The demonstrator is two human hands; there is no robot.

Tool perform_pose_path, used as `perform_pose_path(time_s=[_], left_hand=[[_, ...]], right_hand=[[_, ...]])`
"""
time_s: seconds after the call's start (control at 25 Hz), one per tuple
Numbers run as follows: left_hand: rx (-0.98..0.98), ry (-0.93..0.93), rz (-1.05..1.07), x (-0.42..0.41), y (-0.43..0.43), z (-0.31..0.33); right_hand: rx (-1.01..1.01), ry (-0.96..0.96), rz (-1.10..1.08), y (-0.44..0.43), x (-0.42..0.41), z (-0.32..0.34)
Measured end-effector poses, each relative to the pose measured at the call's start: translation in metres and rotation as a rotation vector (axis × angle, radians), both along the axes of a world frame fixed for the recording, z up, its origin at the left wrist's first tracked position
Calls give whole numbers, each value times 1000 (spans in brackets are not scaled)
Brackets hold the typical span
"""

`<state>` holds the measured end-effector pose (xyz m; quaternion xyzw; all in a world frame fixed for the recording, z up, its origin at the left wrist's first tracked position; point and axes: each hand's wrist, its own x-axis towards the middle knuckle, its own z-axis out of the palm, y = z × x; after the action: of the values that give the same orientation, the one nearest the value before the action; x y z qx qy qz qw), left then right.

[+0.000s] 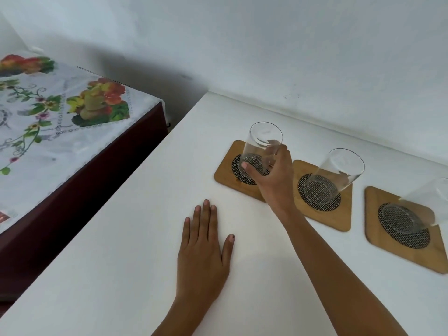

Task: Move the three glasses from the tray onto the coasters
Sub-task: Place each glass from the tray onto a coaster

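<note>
Three square wooden coasters with dark mesh centres lie in a row on the white table (pixel 121 251). My right hand (pixel 275 180) is wrapped around a clear glass (pixel 261 144) that stands on the left coaster (pixel 226 174). A second clear glass (pixel 337 173) stands on the middle coaster (pixel 344 214). A third glass (pixel 434 202), cut off by the right frame edge, stands on the right coaster (pixel 378 241). My left hand (pixel 203 248) lies flat on the table, fingers spread, holding nothing. No tray is in view.
A white wall (pixel 266 44) runs right behind the coasters. To the left, across a gap, stands a lower table with a floral cloth (pixel 60 112) and a dark red side.
</note>
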<state>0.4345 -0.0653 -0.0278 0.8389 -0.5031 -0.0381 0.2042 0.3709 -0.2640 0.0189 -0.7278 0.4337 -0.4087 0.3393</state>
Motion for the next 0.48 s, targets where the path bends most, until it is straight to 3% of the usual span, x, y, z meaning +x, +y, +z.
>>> perform_pose_path(time_s=[0.48], left_hand=[[2, 33, 1, 1, 0, 2]], right_hand=[[13, 52, 29, -8, 10, -14]])
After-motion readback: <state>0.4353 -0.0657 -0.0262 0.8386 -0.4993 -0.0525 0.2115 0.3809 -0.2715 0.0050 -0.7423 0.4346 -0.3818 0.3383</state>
